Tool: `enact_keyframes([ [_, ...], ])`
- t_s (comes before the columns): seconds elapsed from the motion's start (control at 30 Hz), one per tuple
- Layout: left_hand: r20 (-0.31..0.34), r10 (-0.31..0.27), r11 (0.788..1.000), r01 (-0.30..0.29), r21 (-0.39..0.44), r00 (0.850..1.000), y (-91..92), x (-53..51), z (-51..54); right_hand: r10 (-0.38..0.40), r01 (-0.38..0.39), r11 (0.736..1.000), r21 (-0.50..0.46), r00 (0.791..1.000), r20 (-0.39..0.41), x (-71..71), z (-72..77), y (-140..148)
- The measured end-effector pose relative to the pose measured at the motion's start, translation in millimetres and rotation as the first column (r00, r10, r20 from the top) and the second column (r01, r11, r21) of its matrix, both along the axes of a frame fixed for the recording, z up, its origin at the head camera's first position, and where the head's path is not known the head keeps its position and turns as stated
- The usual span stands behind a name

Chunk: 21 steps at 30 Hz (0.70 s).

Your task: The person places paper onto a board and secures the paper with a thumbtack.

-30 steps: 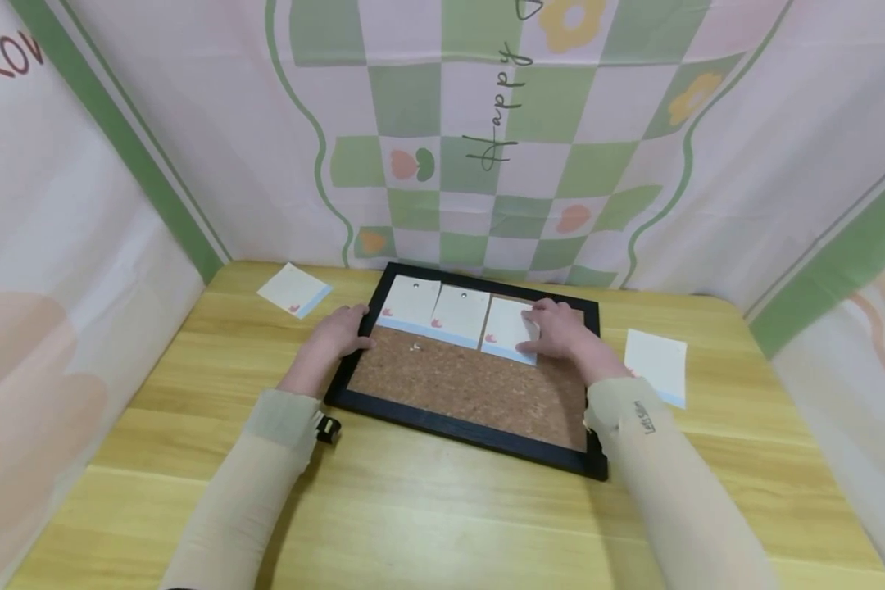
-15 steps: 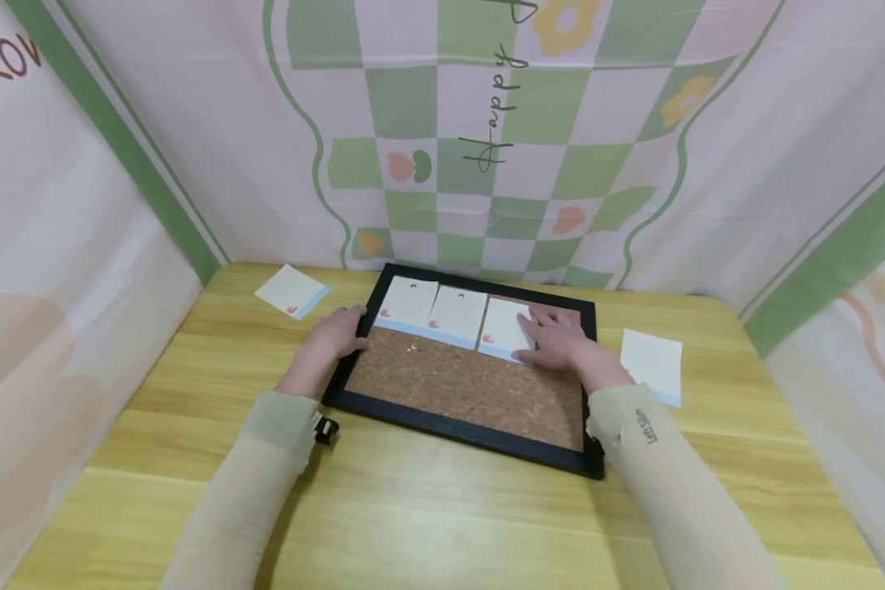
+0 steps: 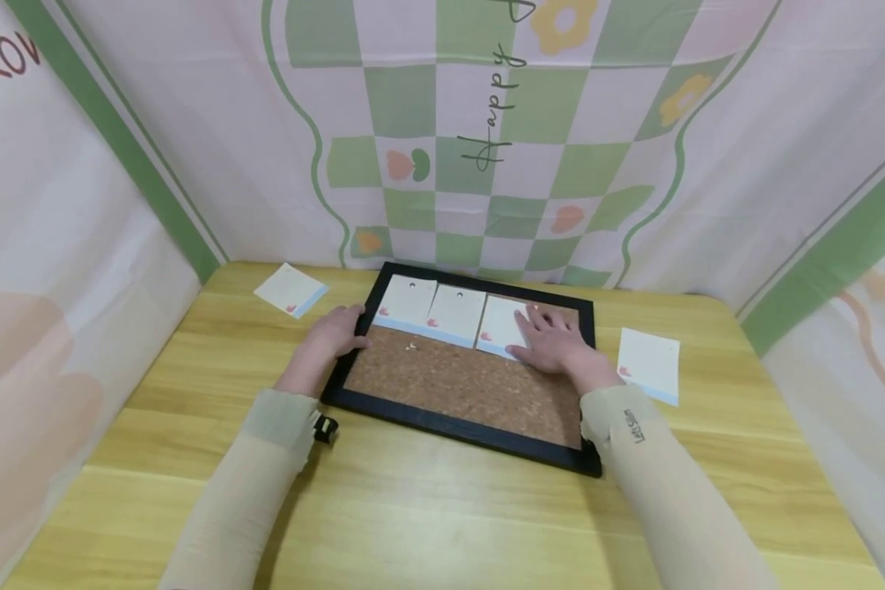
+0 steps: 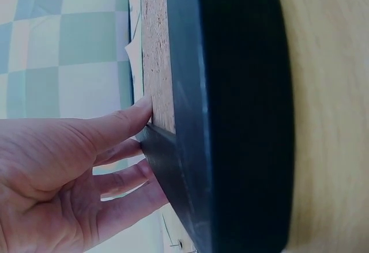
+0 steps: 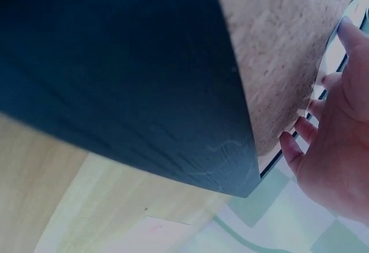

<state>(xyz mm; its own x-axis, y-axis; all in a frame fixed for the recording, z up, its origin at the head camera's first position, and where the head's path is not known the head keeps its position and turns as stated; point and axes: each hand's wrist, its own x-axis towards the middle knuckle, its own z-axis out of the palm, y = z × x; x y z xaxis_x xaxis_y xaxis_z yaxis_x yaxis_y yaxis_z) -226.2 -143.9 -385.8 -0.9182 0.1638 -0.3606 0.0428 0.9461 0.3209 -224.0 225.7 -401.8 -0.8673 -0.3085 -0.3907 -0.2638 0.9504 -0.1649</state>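
Observation:
A black-framed corkboard (image 3: 465,385) lies on the wooden table in the head view. My left hand (image 3: 330,336) grips its left side, with the thumb on the inner edge and fingers along the outside; the left wrist view shows this thumb (image 4: 141,110) closely. Along the upper cork sit a left paper note (image 3: 406,299), a middle note (image 3: 457,314) and a right note (image 3: 500,324). The left and middle notes each have a pin at the top. My right hand (image 3: 555,340) presses the right note with spread fingers, covering its right part. In the right wrist view, the right hand (image 5: 340,132) reaches over the cork.
One loose note (image 3: 291,289) lies left of the board, another (image 3: 649,365) to its right. Small white bits (image 3: 411,347) rest on the cork below the left note. A patterned cloth (image 3: 465,164) hangs behind the table (image 3: 428,524).
My right hand has flattened, its fingers spreading out over the right note, and has shifted slightly left. The left hand stays on the corkboard's side.

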Motion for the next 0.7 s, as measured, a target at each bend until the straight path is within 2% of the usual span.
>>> enact_keyframes([
  [0.2, -0.003, -0.016, 1.000, 0.016, -0.015, 1.000, -0.7, -0.6, -0.1, -0.003, 0.004, 1.000, 0.029, 1.000, -0.010, -5.4, -7.1, 2.2],
  [0.47, -0.001, -0.020, 1.000, 0.020, -0.022, 1.000, -1.1, -0.3, -1.6, -0.037, 0.037, 0.999, 0.004, 0.998, -0.052, -1.0, -5.1, -2.1],
  [0.7, -0.021, -0.036, 0.999, 0.036, -0.018, 0.999, -1.6, 1.9, -5.1, 0.007, -0.010, 0.998, -0.055, 0.999, -0.048, 0.3, 2.2, 6.1],
])
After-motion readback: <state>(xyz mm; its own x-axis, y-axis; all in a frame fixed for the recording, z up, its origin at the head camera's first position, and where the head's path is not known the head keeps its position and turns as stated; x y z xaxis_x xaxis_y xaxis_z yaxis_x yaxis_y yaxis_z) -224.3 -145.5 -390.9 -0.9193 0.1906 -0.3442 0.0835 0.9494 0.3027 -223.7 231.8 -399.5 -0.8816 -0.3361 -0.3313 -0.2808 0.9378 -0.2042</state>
